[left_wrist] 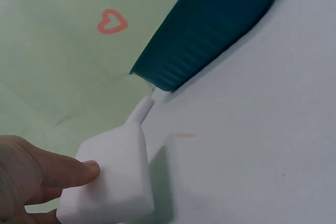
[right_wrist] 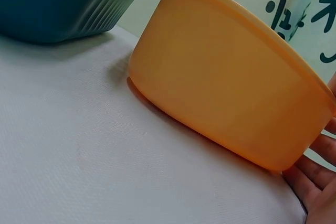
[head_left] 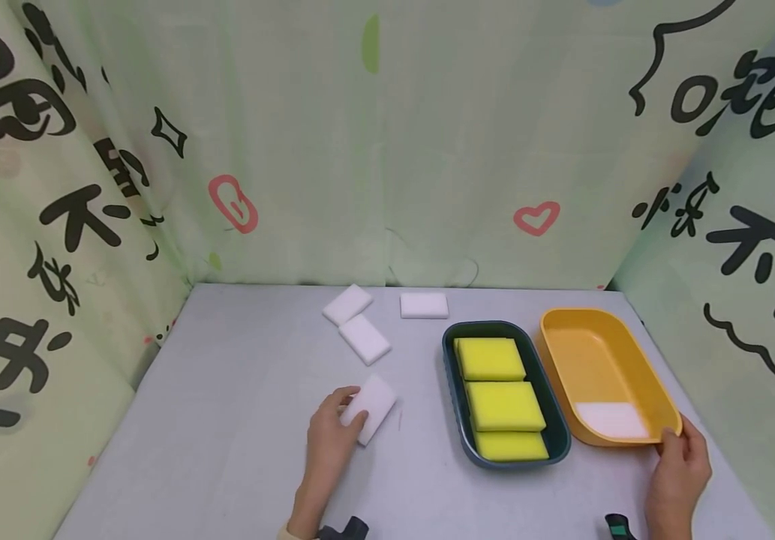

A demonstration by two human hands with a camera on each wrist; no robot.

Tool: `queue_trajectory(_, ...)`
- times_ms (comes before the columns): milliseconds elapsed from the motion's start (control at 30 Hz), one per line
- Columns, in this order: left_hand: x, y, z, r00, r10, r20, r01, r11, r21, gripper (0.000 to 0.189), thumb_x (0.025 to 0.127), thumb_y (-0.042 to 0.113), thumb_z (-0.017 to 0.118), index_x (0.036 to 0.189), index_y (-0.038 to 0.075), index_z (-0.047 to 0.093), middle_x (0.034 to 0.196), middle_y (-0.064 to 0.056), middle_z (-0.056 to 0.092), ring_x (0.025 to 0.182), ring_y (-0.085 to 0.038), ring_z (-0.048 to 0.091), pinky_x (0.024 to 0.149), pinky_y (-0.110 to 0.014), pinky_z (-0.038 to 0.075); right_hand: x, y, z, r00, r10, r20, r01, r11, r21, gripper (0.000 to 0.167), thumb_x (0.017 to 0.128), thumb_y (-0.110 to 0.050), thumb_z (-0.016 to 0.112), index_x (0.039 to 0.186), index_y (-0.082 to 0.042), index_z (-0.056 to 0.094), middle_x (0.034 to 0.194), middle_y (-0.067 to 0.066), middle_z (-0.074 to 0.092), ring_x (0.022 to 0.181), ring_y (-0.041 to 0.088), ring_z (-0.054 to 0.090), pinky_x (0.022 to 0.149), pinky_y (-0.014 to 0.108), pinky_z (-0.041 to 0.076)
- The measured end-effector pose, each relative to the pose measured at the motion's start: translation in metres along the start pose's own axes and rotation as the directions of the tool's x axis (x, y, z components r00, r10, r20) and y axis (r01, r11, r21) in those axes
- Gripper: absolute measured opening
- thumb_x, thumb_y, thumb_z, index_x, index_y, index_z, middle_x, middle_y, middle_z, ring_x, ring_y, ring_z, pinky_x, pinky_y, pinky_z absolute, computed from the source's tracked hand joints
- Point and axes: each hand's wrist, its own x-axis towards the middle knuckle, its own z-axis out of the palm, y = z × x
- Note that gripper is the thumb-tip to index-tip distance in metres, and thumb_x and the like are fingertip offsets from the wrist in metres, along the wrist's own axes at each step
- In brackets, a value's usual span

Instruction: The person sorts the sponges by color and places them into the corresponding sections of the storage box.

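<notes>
From the head view you see into both trays: yellow sponges (head_left: 505, 406) line the dark green tray (head_left: 458, 409) right of centre, and a white block (head_left: 611, 420) lies at the near end of the orange tray (head_left: 599, 352) beside it. Your wrist views hide those contents but give you the outer walls: ribbed green at the upper right of the left wrist frame, smooth orange across the right one.

Your left hand (head_left: 334, 433), low in the middle of the head frame, pinches a white sponge (head_left: 375, 403), which is tilted; the left wrist view shows your thumb on its broad face. Three loose white pieces (head_left: 364, 339) lie farther up on the worktop (head_left: 225, 420), two of them touching.

Your right hand (head_left: 680, 474), at the lower right, grips the orange tray's near corner; only the right wrist view shows you its fingers spread along the outer wall.
</notes>
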Motion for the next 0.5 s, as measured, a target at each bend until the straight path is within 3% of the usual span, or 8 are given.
queue_trajectory(133, 0.005, 0.0, -0.005, 0.999, -0.024, 0.038, 0.027, 0.997, -0.067, 0.039, 0.087, 0.007, 0.081, 0.125, 0.008, 0.073, 0.118, -0.019, 0.074, 0.104, -0.034, 0.073, 0.076, -0.041, 0.061, 0.0, 0.0, 0.0, 1.0, 0.001, 0.0, -0.001, 1.0, 0.002, 0.05, 0.11, -0.028, 0.042, 0.16, -0.032, 0.04, 0.166, -0.013, 0.038, 0.142, -0.001, 0.042, 0.117, 0.011, 0.032)
queue_trajectory(300, 0.012, 0.003, -0.011, 0.995, -0.026, 0.096, 0.038, 0.99, -0.135, 0.038, 0.088, 0.007, 0.081, 0.125, 0.01, 0.074, 0.117, -0.016, 0.074, 0.098, -0.025, 0.069, 0.072, -0.03, 0.056, -0.001, -0.001, 0.0, 1.0, 0.005, 0.001, -0.005, 1.0, -0.001, 0.05, 0.11, -0.028, 0.042, 0.16, -0.032, 0.04, 0.166, -0.013, 0.038, 0.141, -0.001, 0.042, 0.118, 0.011, 0.032)
queue_trajectory(500, 0.019, 0.011, -0.016, 0.989, -0.018, 0.148, 0.045, 0.983, -0.177, 0.036, 0.088, 0.009, 0.081, 0.124, 0.012, 0.075, 0.118, -0.013, 0.074, 0.104, -0.024, 0.066, 0.083, -0.034, 0.052, -0.001, -0.001, 0.001, 1.0, -0.001, -0.002, 0.001, 1.0, -0.003, 0.05, 0.11, -0.027, 0.042, 0.16, -0.032, 0.04, 0.167, -0.013, 0.037, 0.142, -0.001, 0.042, 0.118, 0.011, 0.032)
